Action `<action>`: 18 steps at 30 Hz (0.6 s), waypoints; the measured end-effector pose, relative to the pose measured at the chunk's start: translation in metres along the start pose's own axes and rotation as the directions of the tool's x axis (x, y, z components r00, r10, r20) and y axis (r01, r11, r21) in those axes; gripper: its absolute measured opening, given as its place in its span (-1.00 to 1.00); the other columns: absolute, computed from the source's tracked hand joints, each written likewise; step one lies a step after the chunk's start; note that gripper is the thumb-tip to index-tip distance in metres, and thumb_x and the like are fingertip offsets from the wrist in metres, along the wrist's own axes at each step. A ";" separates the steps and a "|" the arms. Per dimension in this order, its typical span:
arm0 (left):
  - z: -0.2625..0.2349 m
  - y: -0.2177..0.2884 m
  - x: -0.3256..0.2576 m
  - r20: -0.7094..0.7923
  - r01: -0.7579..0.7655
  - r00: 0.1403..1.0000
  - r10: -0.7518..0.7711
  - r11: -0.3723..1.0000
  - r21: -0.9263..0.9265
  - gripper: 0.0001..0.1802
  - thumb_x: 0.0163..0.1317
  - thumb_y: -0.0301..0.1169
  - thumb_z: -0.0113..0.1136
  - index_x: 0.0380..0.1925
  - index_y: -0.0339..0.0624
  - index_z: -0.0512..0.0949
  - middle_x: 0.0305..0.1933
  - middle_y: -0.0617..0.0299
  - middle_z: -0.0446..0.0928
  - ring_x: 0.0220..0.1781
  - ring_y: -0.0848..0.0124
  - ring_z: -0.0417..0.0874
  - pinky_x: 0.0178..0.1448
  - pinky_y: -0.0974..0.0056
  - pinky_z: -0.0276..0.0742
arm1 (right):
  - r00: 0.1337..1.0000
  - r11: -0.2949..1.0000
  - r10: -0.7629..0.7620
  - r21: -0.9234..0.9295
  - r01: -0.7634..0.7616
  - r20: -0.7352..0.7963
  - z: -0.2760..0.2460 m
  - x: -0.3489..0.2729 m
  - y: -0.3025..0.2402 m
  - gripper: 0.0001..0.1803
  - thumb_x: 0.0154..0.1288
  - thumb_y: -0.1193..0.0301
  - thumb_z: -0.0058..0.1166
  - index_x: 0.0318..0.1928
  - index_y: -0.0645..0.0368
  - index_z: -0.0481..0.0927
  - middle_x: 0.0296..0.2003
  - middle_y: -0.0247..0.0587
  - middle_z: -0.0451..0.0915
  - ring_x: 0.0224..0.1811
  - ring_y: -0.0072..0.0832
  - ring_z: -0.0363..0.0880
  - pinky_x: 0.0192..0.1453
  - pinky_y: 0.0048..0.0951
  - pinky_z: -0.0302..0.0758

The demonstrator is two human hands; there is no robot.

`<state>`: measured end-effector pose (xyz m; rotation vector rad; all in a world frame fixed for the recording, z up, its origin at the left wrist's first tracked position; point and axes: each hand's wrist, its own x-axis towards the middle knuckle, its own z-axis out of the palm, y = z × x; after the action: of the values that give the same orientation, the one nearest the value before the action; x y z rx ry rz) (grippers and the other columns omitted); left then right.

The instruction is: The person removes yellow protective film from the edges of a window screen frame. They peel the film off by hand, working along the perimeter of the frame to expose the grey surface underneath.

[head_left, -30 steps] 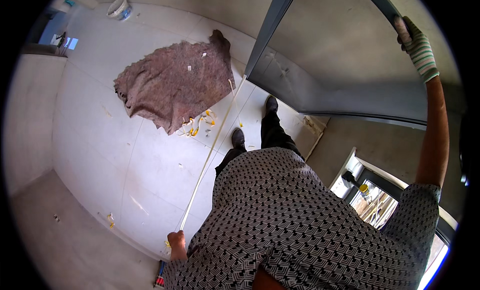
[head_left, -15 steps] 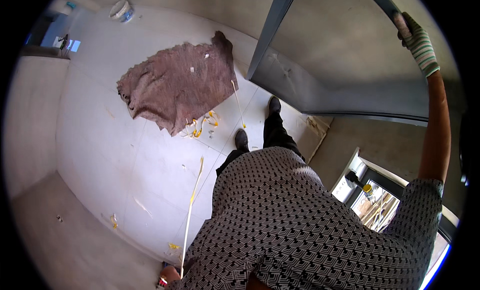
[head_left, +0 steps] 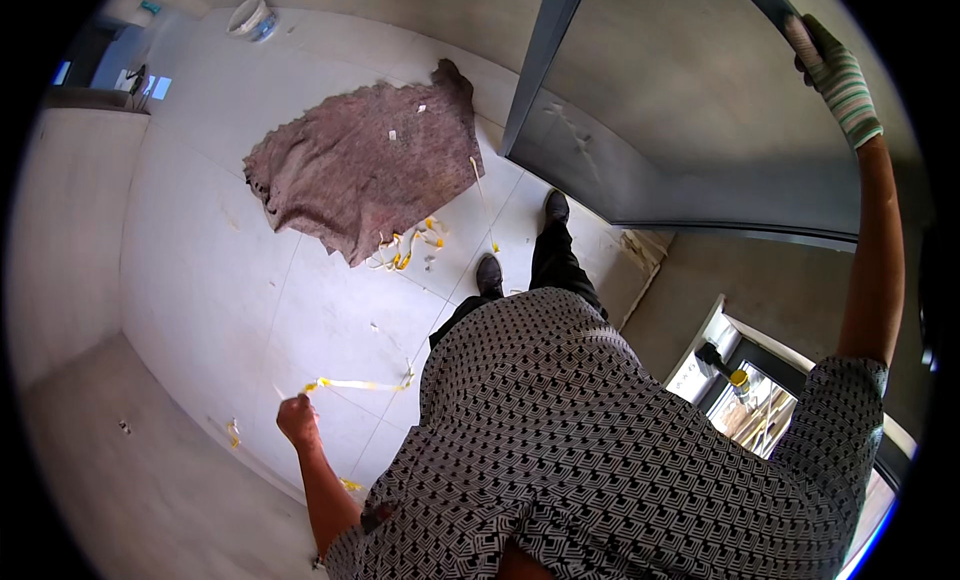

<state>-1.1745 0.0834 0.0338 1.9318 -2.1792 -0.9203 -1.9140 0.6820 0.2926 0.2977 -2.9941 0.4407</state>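
My left hand (head_left: 299, 421), bare, is out over the floor at the lower left. Its fingers are closed on one end of a long white strip with yellow patches (head_left: 360, 385), perhaps peeled tape. The strip stretches to the right, and a short pale tip shows on the hand's other side. High on the right, my right hand (head_left: 832, 75) wears a striped work glove with dark fingers. It is wrapped round the edge of a dark grey metal frame (head_left: 765, 2), which stands upright before me; its fingertips are partly hidden.
A crumpled brown cloth (head_left: 370, 165) lies ahead on pale floor tiles (head_left: 210, 290). Yellow and white scraps (head_left: 405, 255) lie beside it, near my feet. A white bucket (head_left: 252, 20) stands far left. At right, a black and yellow fitting (head_left: 722, 364) is near a window.
My left hand has risen from the lower edge and swung forward and left. The strip has turned from nearly upright to sideways. My right hand remains on the frame.
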 end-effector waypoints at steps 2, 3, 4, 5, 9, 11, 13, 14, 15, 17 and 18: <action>0.007 0.031 0.014 -0.050 -0.015 0.999 0.014 1.000 -0.013 -0.79 0.28 -0.39 0.19 -0.45 -0.33 0.55 -0.53 0.18 0.51 -0.60 0.40 0.48 -0.55 0.26 0.55 | 1.000 1.000 0.001 0.002 -0.001 0.013 0.000 -0.001 -0.003 -0.13 0.34 -0.41 0.07 0.32 0.04 0.58 -0.54 -0.47 0.49 -0.56 -0.69 0.41 -0.46 -0.56 0.40; 0.009 0.044 0.020 -0.061 -0.050 0.997 0.048 0.999 -0.016 -0.79 0.28 -0.39 0.19 -0.44 -0.34 0.55 -0.50 0.18 0.52 -0.57 0.39 0.49 -0.54 0.25 0.56 | 1.000 1.000 0.001 -0.008 -0.001 0.027 0.000 -0.001 -0.006 -0.12 0.34 -0.41 0.07 0.32 0.04 0.58 -0.54 -0.46 0.49 -0.56 -0.69 0.41 -0.46 -0.55 0.40; 0.011 0.055 0.026 -0.063 -0.063 0.996 0.061 0.997 -0.043 -0.79 0.28 -0.39 0.19 -0.43 -0.35 0.55 -0.46 0.17 0.53 -0.55 0.38 0.51 -0.53 0.24 0.57 | 0.999 1.000 0.002 -0.019 -0.001 0.041 -0.001 -0.003 -0.010 -0.12 0.34 -0.42 0.06 0.32 0.04 0.59 -0.54 -0.46 0.49 -0.56 -0.69 0.41 -0.46 -0.55 0.40; 0.011 0.065 0.029 -0.058 -0.120 0.991 0.119 0.993 -0.019 -0.78 0.28 -0.38 0.19 -0.39 -0.37 0.56 -0.32 0.13 0.55 -0.45 0.34 0.55 -0.50 0.22 0.61 | 1.000 1.000 -0.001 -0.024 0.001 0.028 -0.002 -0.006 -0.016 -0.12 0.35 -0.41 0.06 0.32 0.06 0.58 -0.52 -0.43 0.53 -0.54 -0.65 0.46 -0.42 -0.52 0.45; 0.018 0.104 0.038 -0.083 -0.066 0.995 0.051 0.979 -0.190 -0.74 0.29 -0.32 0.21 -0.28 -0.37 0.58 -0.18 0.08 0.55 -0.20 0.28 0.61 -0.29 0.15 0.73 | 0.999 0.999 -0.031 -0.023 0.032 0.010 -0.013 -0.029 -0.050 -0.28 0.32 -0.24 0.11 0.13 0.16 0.61 -0.45 -0.21 0.67 -0.41 -0.37 0.65 -0.21 -0.31 0.60; 0.017 0.123 0.041 -0.123 -0.136 0.985 0.117 0.977 -0.162 -0.74 0.30 -0.32 0.23 -0.24 -0.35 0.58 -0.15 0.10 0.54 -0.17 0.27 0.61 -0.22 0.14 0.75 | 0.997 0.997 -0.072 0.008 0.072 0.038 -0.025 -0.044 -0.069 -0.58 0.21 0.06 0.22 -0.30 0.23 0.68 -0.41 0.02 0.73 -0.29 -0.04 0.74 0.01 -0.04 0.64; 0.014 0.141 0.045 -0.141 -0.216 0.968 0.208 0.975 -0.045 -0.75 0.33 -0.30 0.26 -0.20 -0.29 0.55 -0.07 0.16 0.54 -0.10 0.30 0.62 -0.11 0.15 0.79 | 0.989 0.990 -0.139 -0.028 0.138 -0.055 -0.024 -0.056 -0.085 -0.57 0.46 0.05 0.10 -0.23 0.23 0.66 -0.50 -0.12 0.67 -0.46 -0.29 0.66 -0.27 -0.24 0.60; 0.013 0.149 0.046 -0.168 -0.232 0.964 0.207 0.962 -0.143 -0.75 0.35 -0.30 0.26 -0.18 -0.27 0.53 -0.09 0.18 0.56 -0.13 0.35 0.62 -0.09 0.18 0.76 | 0.980 0.984 -0.174 -0.049 0.170 -0.100 -0.024 -0.060 -0.090 -0.55 0.58 0.05 0.05 -0.19 0.23 0.64 -0.54 -0.20 0.64 -0.54 -0.41 0.63 -0.42 -0.34 0.58; 0.011 0.158 0.049 -0.198 -0.240 0.960 0.198 0.945 -0.221 -0.76 0.37 -0.30 0.27 -0.17 -0.25 0.52 -0.12 0.20 0.57 -0.15 0.39 0.61 -0.07 0.22 0.73 | 0.988 0.990 -0.135 -0.040 0.132 -0.070 -0.025 -0.060 -0.095 -0.54 0.58 0.03 0.06 -0.17 0.24 0.65 -0.54 -0.23 0.63 -0.53 -0.47 0.61 -0.41 -0.37 0.57; 0.008 0.177 0.055 -0.274 -0.308 0.934 0.229 0.904 -0.297 -0.81 0.38 -0.35 0.28 -0.22 -0.18 0.47 -0.20 0.24 0.59 -0.23 0.45 0.62 -0.06 0.29 0.70 | 0.999 0.998 -0.053 -0.025 0.053 -0.008 -0.024 -0.056 -0.099 -0.51 0.57 0.00 0.08 -0.11 0.26 0.67 -0.55 -0.28 0.60 -0.53 -0.58 0.58 -0.41 -0.43 0.57; 0.008 0.187 0.059 -0.278 -0.340 0.929 0.246 0.863 -0.373 -0.82 0.37 -0.37 0.29 -0.24 -0.16 0.46 -0.22 0.25 0.59 -0.24 0.45 0.62 -0.06 0.29 0.70 | 0.997 0.997 -0.078 -0.021 0.077 -0.031 -0.024 -0.056 -0.097 -0.52 0.57 0.01 0.08 -0.12 0.26 0.66 -0.55 -0.28 0.61 -0.53 -0.57 0.59 -0.41 -0.43 0.57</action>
<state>-1.3532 0.0352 0.0996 1.3828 -1.8869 -0.9629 -1.8374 0.6076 0.3350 0.3993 -2.9422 0.4048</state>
